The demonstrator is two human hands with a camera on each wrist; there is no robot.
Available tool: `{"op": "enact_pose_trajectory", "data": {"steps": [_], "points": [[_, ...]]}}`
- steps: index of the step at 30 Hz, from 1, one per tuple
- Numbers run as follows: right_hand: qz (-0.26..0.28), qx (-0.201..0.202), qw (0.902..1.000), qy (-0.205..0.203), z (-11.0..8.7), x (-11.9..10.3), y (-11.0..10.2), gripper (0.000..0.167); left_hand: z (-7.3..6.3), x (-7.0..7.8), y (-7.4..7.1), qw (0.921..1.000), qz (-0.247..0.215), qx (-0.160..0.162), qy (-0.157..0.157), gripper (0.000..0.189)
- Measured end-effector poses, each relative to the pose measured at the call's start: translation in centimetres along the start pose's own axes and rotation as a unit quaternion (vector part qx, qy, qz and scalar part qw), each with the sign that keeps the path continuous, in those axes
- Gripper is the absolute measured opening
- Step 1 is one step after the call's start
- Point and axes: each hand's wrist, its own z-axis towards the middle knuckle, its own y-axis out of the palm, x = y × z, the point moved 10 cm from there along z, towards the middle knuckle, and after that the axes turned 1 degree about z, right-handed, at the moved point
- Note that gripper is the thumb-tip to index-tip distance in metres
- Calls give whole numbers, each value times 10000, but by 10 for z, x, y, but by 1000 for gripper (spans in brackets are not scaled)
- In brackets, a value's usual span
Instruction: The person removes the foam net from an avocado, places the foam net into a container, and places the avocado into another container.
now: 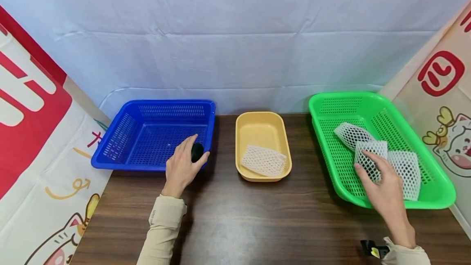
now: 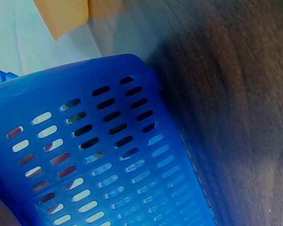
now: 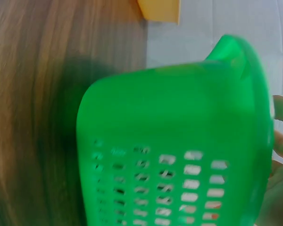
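In the head view my left hand (image 1: 182,167) holds a dark, rounded object (image 1: 197,152) between thumb and fingers, at the front right corner of the blue basket (image 1: 99,160). The hand hides part of that object, and its exact kind cannot be told. On the other side, my right hand (image 1: 388,187) reaches over the front of the green basket (image 1: 438,199). Its thumb and forefinger are spread apart right at a white foam net sleeve (image 1: 371,147). Two more foam net sleeves lie beside it, one behind (image 1: 351,134) and one to the right (image 1: 408,171).
Between the baskets stands a yellow tray (image 1: 259,124) with a flat foam net sleeve (image 1: 263,160) in it. All stand on a dark wooden table (image 1: 239,220). A pale cloth wall (image 1: 235,52) rises behind, with printed panels at both sides.
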Motion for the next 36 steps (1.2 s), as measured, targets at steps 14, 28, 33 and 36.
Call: {"op": "enact_pose_trajectory", "data": {"steps": [14, 28, 33, 36], "points": [[-495, -443, 9973, 328, 14, 27, -5, 50, 1, 1, -1, 9999, 16, 113, 35, 68], [-615, -1177, 9877, 825, 20, 51, 2, 68, -1, 1, 0, 9999, 10, 125, 2, 67], [-729, -1425, 9819, 1014, 21, 61, 6, 78, 0, 1, -1, 9999, 10, 140, 10, 68], [-751, -1518, 9795, 1089, 21, 64, 8, 83, 0, 0, -2, 9999, 6, 146, -12, 68]]}}
